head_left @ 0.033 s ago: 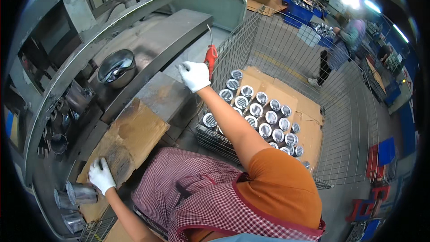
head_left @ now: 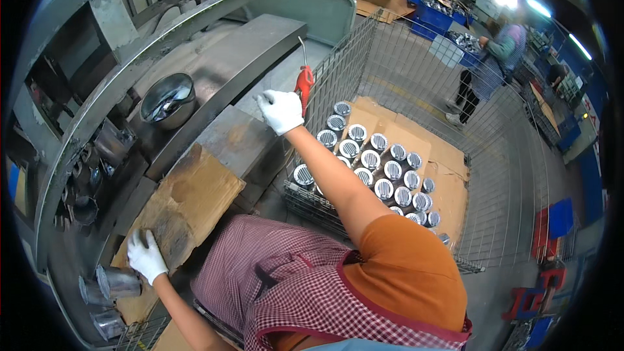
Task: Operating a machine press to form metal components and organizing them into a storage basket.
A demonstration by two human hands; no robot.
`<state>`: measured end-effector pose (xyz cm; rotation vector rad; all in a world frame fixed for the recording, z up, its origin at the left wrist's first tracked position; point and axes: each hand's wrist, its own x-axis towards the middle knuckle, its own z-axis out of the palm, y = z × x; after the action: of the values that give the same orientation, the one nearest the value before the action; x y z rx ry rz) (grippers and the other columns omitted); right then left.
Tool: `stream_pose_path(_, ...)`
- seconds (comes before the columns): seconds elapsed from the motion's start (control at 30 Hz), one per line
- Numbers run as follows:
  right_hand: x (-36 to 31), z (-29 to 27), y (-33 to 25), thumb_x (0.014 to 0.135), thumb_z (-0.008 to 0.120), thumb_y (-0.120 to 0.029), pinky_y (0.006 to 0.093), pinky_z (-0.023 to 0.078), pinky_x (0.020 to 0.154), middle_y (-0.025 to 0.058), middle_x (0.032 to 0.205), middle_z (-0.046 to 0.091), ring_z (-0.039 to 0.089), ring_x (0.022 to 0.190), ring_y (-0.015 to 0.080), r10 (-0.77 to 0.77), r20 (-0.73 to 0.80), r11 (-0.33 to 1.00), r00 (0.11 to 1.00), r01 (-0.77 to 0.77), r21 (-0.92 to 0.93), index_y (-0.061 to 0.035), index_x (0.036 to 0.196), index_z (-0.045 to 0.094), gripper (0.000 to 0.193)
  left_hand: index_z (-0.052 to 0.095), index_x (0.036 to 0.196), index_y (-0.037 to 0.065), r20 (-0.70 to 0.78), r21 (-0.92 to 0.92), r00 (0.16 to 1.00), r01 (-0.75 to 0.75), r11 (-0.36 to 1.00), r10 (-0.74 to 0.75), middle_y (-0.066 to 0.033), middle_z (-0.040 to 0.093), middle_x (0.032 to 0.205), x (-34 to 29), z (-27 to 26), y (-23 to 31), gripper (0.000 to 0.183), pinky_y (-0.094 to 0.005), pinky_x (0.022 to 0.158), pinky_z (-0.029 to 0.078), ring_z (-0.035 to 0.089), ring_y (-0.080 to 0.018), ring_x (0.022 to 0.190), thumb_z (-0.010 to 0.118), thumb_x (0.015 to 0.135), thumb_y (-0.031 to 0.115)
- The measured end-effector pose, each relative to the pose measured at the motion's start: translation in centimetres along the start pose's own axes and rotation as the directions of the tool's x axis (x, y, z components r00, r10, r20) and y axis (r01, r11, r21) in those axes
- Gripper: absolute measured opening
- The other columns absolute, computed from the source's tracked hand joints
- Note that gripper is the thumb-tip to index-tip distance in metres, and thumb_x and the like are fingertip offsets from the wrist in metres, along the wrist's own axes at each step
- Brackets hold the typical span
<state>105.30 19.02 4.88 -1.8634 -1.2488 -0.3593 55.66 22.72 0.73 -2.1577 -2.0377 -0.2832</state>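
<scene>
My left hand (head_left: 147, 257), in a white glove, lies on a stained cardboard sheet (head_left: 207, 185) with fingers apart and nothing held. Several metal cylinders (head_left: 120, 281) lie beside it at the lower left. My right hand (head_left: 282, 112), also gloved, is stretched out past the far end of a grey metal block (head_left: 239, 135). Its fingers are curled in; whatever they may hold is hidden. Just behind it, a red air blow gun (head_left: 303, 82) stands nozzle up against the wire cage. Rows of shiny cups with striped tops (head_left: 370, 158) stand inside the cage.
A wire cage (head_left: 429, 58) lined with cardboard (head_left: 448, 188) takes up the right side. A dark bowl (head_left: 170, 105) of shiny parts sits on the machine ledge. Beyond the cage stands a person (head_left: 497, 58) near blue bins (head_left: 426, 21). Red and blue crates are at far right.
My left hand's fingers have spread and shifted slightly on the cardboard. My right hand stays nearly where it was. The person beyond the cage has changed stance.
</scene>
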Motion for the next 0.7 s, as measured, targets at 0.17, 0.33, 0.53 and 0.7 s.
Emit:
stream_pose_path(0.17,-0.1,0.1,0.1,0.087,0.057,-0.037,0.0428,0.048,0.060,0.0130,0.065,0.064,0.064,0.062,0.0324,0.004,-0.004,0.999,1.000,-0.004,0.049,-0.0102,0.069,0.064,0.033,0.054,0.127,0.012,-0.452,-0.009,0.892,-0.042,0.999,0.033,-0.0183,0.053,0.130,-0.5,-0.4,0.8,0.046,-0.0459,0.089,0.046,0.057,-0.0371,0.109,0.060,0.088,0.036)
stream_pose_path(0.33,-0.1,1.0,0.5,0.086,0.059,-0.036,0.0436,0.048,0.058,0.0125,0.064,0.064,0.063,0.060,0.0321,-0.001,-0.027,0.997,1.000,0.003,0.082,-0.0115,0.074,0.068,0.028,0.056,0.123,0.010,-0.113,-0.009,0.992,-0.061,0.998,0.060,-0.0164,0.057,0.123,0.2,2.3,-1.9,0.044,-0.0454,0.084,0.047,0.059,-0.0357,0.100,0.062,0.087,0.035)
stream_pose_path(0.53,-0.2,0.8,0.7,0.087,0.058,-0.037,0.0433,0.048,0.059,0.0136,0.064,0.064,0.064,0.061,0.0319,0.001,-0.060,0.998,0.998,0.003,0.061,-0.0109,0.073,0.067,0.031,0.051,0.130,0.013,-0.495,-0.009,0.867,-0.069,0.998,0.055,-0.0190,0.053,0.129,-0.7,-0.6,0.8,0.050,-0.0465,0.088,0.046,0.056,-0.0379,0.107,0.064,0.086,0.033)
stream_pose_path(0.7,-0.2,0.5,0.3,0.089,0.053,-0.041,0.0445,0.048,0.061,0.0140,0.066,0.064,0.064,0.063,0.0331,0.005,-0.003,0.999,1.000,-0.005,0.034,-0.0103,0.069,0.063,0.038,0.056,0.124,0.011,-0.357,0.013,0.928,-0.114,0.993,0.111,-0.0167,0.057,0.124,-0.6,0.1,-0.3,0.043,-0.0452,0.085,0.048,0.059,-0.0362,0.103,0.063,0.087,0.032)
